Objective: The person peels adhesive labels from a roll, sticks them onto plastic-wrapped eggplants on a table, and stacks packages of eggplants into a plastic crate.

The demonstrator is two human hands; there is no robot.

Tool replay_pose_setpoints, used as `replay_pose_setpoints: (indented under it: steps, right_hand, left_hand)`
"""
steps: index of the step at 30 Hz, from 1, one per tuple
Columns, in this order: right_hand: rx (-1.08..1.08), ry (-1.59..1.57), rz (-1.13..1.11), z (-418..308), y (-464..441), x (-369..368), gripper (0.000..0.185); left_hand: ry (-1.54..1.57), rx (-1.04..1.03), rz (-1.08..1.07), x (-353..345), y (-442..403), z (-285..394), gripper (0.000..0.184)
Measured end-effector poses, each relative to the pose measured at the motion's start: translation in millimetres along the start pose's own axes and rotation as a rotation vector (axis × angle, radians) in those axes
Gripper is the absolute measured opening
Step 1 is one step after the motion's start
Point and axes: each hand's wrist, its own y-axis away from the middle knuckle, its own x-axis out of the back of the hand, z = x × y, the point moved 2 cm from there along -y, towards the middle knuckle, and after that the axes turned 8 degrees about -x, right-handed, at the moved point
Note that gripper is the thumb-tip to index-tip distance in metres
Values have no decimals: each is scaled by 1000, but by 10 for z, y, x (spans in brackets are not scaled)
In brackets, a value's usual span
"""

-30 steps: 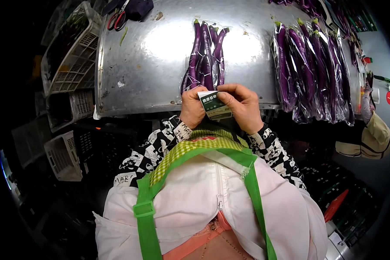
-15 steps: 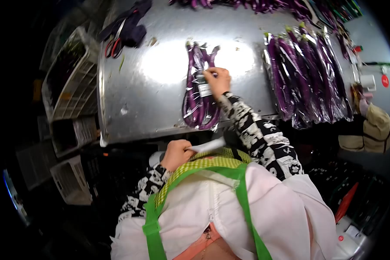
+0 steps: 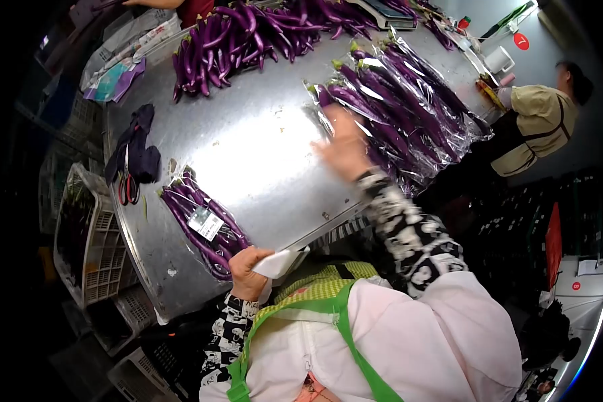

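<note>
A clear bag of long purple eggplants [image 3: 195, 209] with a white and green label [image 3: 205, 223] lies on the metal table at the left. My left hand [image 3: 249, 271] is closed on a white strip of labels [image 3: 279, 262] at the table's front edge, close beside the bag's lower end. My right hand [image 3: 345, 144] is over the table at the left side of several bagged eggplants [image 3: 409, 110]. It is blurred, its fingers look spread, and nothing shows in it.
Loose eggplants [image 3: 241, 33] are heaped along the back of the metal table [image 3: 248, 127]. Red-handled scissors [image 3: 128, 189] and dark cloth [image 3: 143, 144] lie at left. Crates [image 3: 104, 248] stand beyond the left edge. Another person [image 3: 539, 124] stands at right; a co-worker's arm shows at the top.
The view has swung right. My right hand has let go of the label, which now sits on the bag, and has moved to the bagged eggplants. My left hand still holds the label strip.
</note>
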Motion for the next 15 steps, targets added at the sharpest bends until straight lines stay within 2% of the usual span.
replay_pose_setpoints:
  steps: [1, 2, 3, 5, 6, 8, 11, 13, 14, 15]
  right_hand:
    - [-77, 371, 365, 223, -20, 335, 76]
    - [-93, 586, 508, 431, -76, 681, 75]
    - [-154, 758, 590, 816, -179, 857, 76]
    - [-332, 797, 311, 1342, -317, 1116, 61]
    - [-250, 782, 348, 1524, -351, 1126, 54]
    - [-227, 753, 185, 1497, -467, 1229, 52]
    - [-178, 700, 181, 1121, -508, 1289, 46]
    - [-93, 686, 209, 663, -422, 1289, 42]
    - [-48, 658, 204, 479, -359, 1256, 41]
    - [-79, 590, 144, 243, -292, 1228, 42]
  left_hand:
    - [-92, -33, -102, 32, 15, -46, 11]
    - [-186, -67, -202, 27, 28, -82, 10]
    - [-192, 2, -238, -17, 45, -121, 16]
    - [-132, -44, -207, -178, -37, -83, 16]
    - [-75, -86, -178, -261, -78, -52, 15]
    - [-37, -111, -178, -401, -117, -11, 12]
    - [-52, -180, -74, -546, -214, 241, 10]
    - [290, -19, -4, -599, -139, 166, 20]
    - [278, -4, 4, -549, -109, 136, 20]
    - [243, -138, -205, -512, -136, 139, 23]
